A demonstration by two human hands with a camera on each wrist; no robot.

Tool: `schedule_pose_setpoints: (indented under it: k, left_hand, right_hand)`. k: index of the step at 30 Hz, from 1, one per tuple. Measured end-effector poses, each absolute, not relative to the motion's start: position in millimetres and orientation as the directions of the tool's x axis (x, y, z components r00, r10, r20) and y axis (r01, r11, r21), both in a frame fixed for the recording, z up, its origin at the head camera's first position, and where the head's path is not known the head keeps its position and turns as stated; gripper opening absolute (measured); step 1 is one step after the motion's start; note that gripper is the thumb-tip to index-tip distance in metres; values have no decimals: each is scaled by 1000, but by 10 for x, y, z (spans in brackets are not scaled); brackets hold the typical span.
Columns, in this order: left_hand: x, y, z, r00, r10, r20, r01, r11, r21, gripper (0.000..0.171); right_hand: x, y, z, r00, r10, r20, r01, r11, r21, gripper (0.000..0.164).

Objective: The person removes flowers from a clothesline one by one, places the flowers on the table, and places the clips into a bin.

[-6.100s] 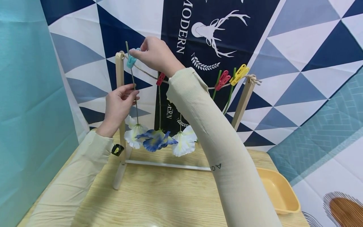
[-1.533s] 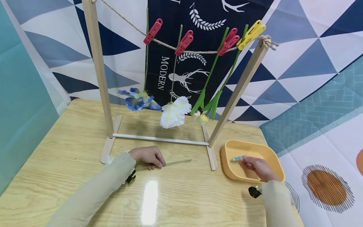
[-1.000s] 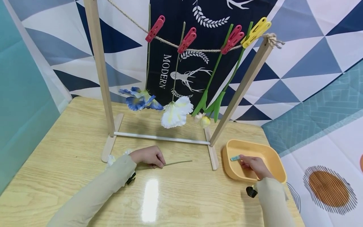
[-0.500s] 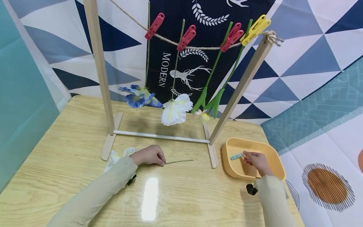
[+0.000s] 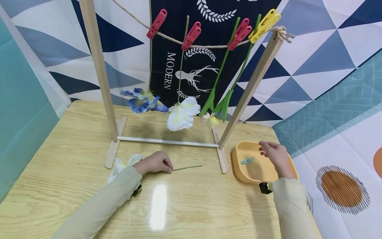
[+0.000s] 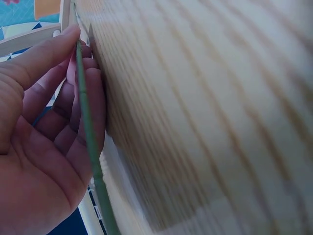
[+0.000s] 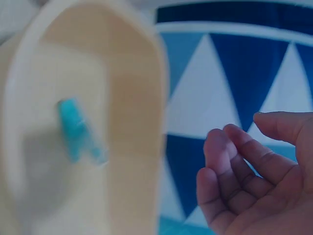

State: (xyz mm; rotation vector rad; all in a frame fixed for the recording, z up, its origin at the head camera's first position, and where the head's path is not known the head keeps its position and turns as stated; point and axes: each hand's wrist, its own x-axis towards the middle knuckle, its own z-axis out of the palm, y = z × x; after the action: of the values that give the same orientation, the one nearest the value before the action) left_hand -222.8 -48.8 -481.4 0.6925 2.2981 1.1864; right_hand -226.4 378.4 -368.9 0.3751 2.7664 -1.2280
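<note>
My left hand point(image 5: 156, 162) pinches the thin green stem point(image 6: 87, 110) of a white artificial flower point(image 5: 118, 168) that lies on the table. The sleeve covers part of its petals. In the left wrist view, thumb and index finger meet on the stem. My right hand point(image 5: 278, 158) is above the far right part of a yellow plastic bin point(image 5: 245, 177), fingers loosely bent and holding nothing. A light blue clothespin point(image 5: 247, 161) lies inside that bin, apart from the fingers; the right wrist view shows the same clothespin point(image 7: 76, 128), blurred.
A wooden frame point(image 5: 99, 73) carries a rope point(image 5: 170, 39) across the back. Red clothespins point(image 5: 191, 36) and a yellow clothespin point(image 5: 265, 26) hold a blue flower point(image 5: 143, 101), a white flower point(image 5: 182, 114) and two tulips point(image 5: 213, 121) upside down. A white rod point(image 5: 167, 142) joins the feet.
Six seconds ago both hands were up at the rope, at the blue clothespin and white flower. Within the last half second my right hand has released the clothespin into the bin and risen.
</note>
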Motion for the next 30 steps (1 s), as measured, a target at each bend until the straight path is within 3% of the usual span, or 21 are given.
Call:
schedule_pose_setpoints:
  k: [12,20,30]
  left_hand:
    - [-2155,-568,-4781,-787,590,-180,162,479,863,13]
    - [-2122,-723,-4602,-802,569,-183,155,493,856,20]
    - [-2188,-1092,-3846,-925,376,45,251,519,817,20]
  right_hand:
    - [-2112,3213,-3195,-989,137,-48,131,700,-702,53]
    - [-2026,2803,-2944,-991,71,115,-19,774,-633,47]
    - [-2110,2320,-2615,-968,-124,216,-229,788,-572,42]
